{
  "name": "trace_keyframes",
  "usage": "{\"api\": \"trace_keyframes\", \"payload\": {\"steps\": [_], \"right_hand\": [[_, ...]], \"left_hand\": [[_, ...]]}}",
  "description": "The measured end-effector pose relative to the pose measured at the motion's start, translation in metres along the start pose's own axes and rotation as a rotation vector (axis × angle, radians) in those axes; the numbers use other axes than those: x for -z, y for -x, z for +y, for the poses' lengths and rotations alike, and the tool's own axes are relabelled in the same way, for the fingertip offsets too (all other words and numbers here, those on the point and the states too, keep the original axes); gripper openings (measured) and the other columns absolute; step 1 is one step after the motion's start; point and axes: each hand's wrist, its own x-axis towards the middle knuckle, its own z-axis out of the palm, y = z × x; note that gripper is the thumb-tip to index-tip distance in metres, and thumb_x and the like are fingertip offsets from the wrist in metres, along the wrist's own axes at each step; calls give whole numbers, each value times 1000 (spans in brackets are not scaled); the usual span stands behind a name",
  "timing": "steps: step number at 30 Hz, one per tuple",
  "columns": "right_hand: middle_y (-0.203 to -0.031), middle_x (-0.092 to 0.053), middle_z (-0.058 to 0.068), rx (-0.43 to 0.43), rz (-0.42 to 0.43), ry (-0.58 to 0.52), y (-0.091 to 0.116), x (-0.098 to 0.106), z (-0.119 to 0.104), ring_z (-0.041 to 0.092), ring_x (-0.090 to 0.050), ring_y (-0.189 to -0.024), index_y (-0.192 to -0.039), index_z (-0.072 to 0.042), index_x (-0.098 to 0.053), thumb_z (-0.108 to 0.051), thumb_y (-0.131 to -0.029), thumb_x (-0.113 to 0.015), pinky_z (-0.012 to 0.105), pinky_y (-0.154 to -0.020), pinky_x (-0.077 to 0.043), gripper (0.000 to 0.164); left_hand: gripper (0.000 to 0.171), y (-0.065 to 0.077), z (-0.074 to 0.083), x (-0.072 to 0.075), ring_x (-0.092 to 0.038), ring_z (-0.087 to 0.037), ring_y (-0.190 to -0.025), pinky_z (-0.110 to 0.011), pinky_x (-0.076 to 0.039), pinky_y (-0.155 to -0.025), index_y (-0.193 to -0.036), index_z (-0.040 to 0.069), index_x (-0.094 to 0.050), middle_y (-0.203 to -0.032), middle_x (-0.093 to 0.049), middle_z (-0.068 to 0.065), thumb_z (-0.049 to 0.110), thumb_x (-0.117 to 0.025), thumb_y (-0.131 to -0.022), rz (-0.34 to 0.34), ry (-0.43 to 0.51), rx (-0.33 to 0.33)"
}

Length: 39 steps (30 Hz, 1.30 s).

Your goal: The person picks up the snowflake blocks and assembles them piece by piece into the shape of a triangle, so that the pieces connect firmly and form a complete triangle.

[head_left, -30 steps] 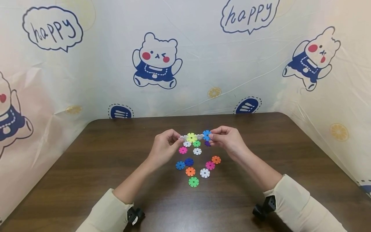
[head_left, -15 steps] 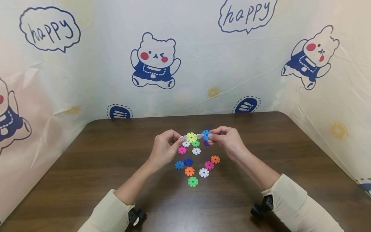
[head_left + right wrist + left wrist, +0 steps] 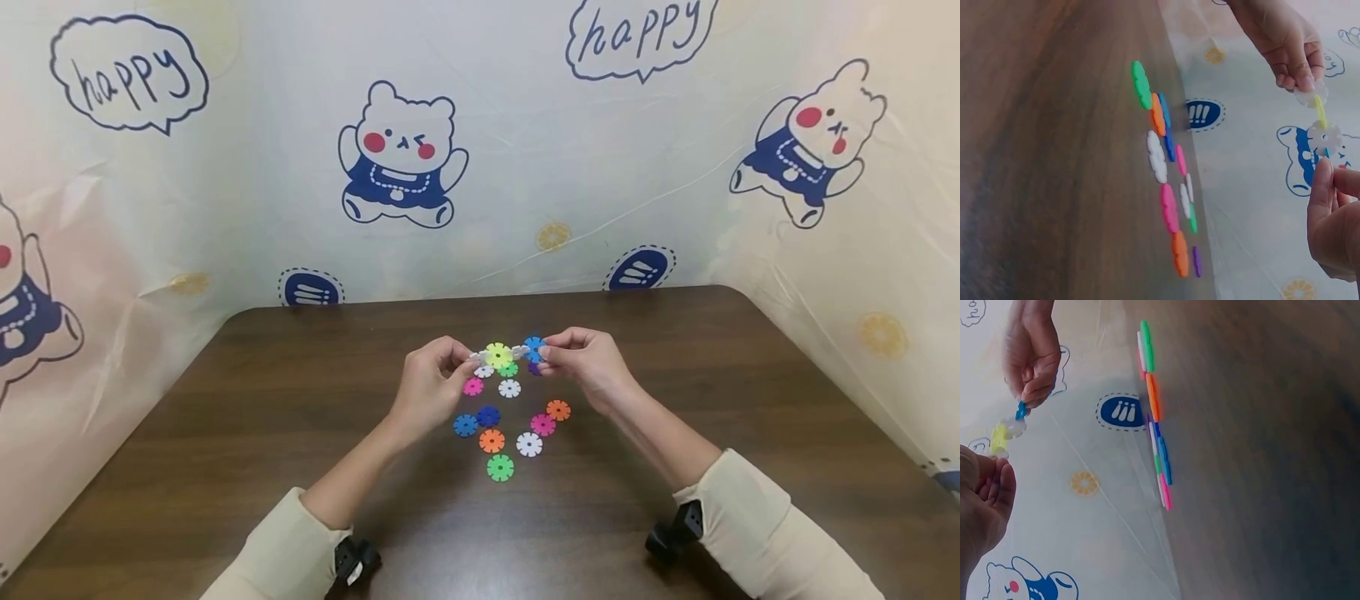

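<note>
In the head view, a short chain of slotted snowflake discs is held up over the table between both hands. My left hand (image 3: 429, 379) pinches the white disc (image 3: 477, 358) at its left end. My right hand (image 3: 588, 367) grips the blue disc (image 3: 534, 349) at the other end between thumb and fingers. A yellow disc (image 3: 498, 356) and a second white disc (image 3: 520, 352) join these two, standing at angles to each other. The right wrist view shows the yellow disc (image 3: 1320, 111) edge-on, slotted between the white ones. Fingertips hide part of both end discs.
Loose discs lie flat on the brown table (image 3: 300, 433) below the chain, among them a green disc (image 3: 500, 467), an orange disc (image 3: 558, 410), a pink disc (image 3: 543, 425) and a dark blue disc (image 3: 488, 417). A printed cloth (image 3: 495, 167) hangs behind the table.
</note>
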Motion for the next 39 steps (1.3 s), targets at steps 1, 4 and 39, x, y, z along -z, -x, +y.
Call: {"api": "trace_keyframes", "payload": {"steps": [1,4,39], "right_hand": [[-79,-64,12,-7,-3,-6,0,-1,1,16,-66,-64,-90,7,-64,7,-83,-63,28,-69,-54,7],[-79,-64,12,-25,-12,-23,1,-4,4,16,-66,-64,-90,7,-64,6,-83,-63,28,-69,-54,7],[-80,-61,11,-156,109,-186,-2,-13,21,15,-66,-65,-92,3,-63,3,-85,-63,26,-69,-54,7]], "left_hand": [[8,0,-1,1,-49,-13,-55,-21,-44,-48,-78,0,-61,-71,-60,-7,-1,-69,-80,2,1,7],[8,0,-3,3,-49,-14,-55,-21,-44,-48,-79,0,-61,-70,-60,-7,-1,-69,-80,5,5,20],[6,-5,-8,-3,-49,-14,-58,-24,-46,-51,-81,0,-61,-71,-59,-8,-1,-68,-82,-59,-97,41]]}}
